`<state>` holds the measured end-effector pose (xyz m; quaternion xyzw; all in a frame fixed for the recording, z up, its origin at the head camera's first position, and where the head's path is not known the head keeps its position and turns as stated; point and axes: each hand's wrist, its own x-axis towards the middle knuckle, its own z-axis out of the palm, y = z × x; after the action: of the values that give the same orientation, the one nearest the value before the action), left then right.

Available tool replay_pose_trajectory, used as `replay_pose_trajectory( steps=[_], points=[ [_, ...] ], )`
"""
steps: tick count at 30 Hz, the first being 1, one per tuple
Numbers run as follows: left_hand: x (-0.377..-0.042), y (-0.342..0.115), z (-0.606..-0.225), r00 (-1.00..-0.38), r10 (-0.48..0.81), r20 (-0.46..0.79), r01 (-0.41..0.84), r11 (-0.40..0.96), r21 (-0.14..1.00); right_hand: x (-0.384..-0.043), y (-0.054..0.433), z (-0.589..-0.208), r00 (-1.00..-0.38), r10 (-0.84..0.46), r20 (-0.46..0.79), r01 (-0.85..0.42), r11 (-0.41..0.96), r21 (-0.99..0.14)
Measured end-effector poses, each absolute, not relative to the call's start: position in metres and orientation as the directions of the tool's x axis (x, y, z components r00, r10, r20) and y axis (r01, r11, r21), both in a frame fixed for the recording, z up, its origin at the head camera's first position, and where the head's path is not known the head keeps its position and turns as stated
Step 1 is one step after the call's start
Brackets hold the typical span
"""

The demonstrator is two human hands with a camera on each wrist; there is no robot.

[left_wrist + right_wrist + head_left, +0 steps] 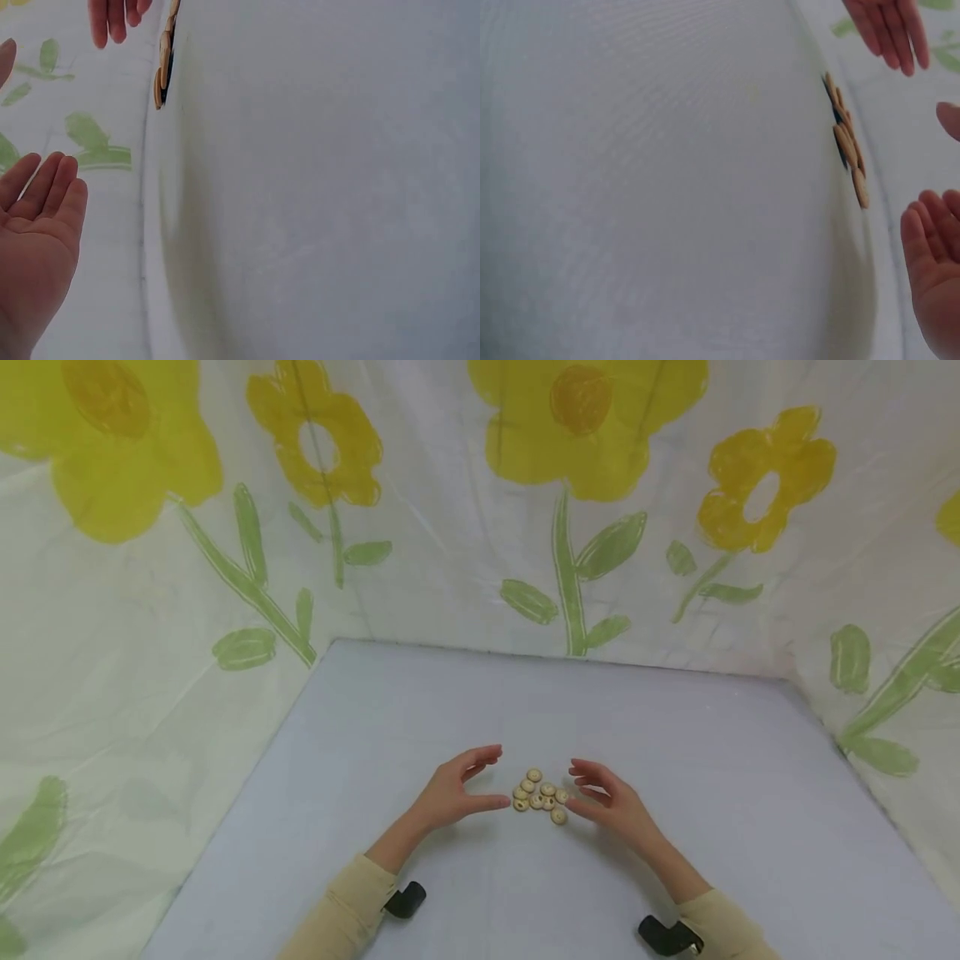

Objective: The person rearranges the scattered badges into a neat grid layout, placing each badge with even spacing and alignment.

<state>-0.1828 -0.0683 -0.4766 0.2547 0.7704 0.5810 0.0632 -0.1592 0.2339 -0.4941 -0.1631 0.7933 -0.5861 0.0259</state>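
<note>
Several small round wooden discs (537,802) with dark marks lie in a loose cluster on the table, a few overlapping. On their left is the left hand (450,791), its fingers extended and thumb apart, holding nothing. The right hand (611,802) faces it from the other side, fingers gently bent, its thumb tip right beside the rightmost discs. In the left wrist view the discs (164,64) appear edge-on beyond the left palm (41,247). The right wrist view has the row of discs (847,135) lying flat near the right hand (937,270), with its palm turned inward.
The pale grey-white tabletop (480,718) stretches around the discs. Behind and beside it hangs a white sheet (435,577) painted with yellow flowers and green leaves. Dark wrist-camera mounts (406,900) sit at both sleeve cuffs.
</note>
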Motion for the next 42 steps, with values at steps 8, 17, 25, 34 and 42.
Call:
replay_pose_trajectory(
  steps=[8, 17, 25, 34, 42],
  points=[
    [-0.18, -0.067, -0.48, -0.84, 0.496, 0.221, 0.357, 0.197, 0.913, -0.154, 0.234, -0.498, -0.941, -0.31, 0.137, -0.233, 0.3, -0.925],
    [-0.181, -0.061, -0.483, -0.822, 0.545, 0.166, 0.348, 0.249, 0.904, -0.152, 0.233, -0.502, -0.936, -0.318, 0.149, -0.255, 0.323, -0.911],
    [-0.184, -0.057, -0.485, -0.797, 0.58, 0.168, 0.398, 0.295, 0.869, -0.151, 0.229, -0.505, -0.938, -0.301, 0.172, -0.281, 0.37, -0.885],
    [-0.187, -0.053, -0.487, -0.758, 0.641, 0.118, 0.451, 0.385, 0.805, -0.147, 0.223, -0.5, -0.951, -0.28, 0.13, -0.251, 0.453, -0.856],
    [-0.192, -0.045, -0.488, -0.711, 0.688, 0.142, 0.563, 0.438, 0.701, -0.151, 0.224, -0.505, -0.943, -0.302, 0.139, -0.285, 0.52, -0.805]
  ],
)
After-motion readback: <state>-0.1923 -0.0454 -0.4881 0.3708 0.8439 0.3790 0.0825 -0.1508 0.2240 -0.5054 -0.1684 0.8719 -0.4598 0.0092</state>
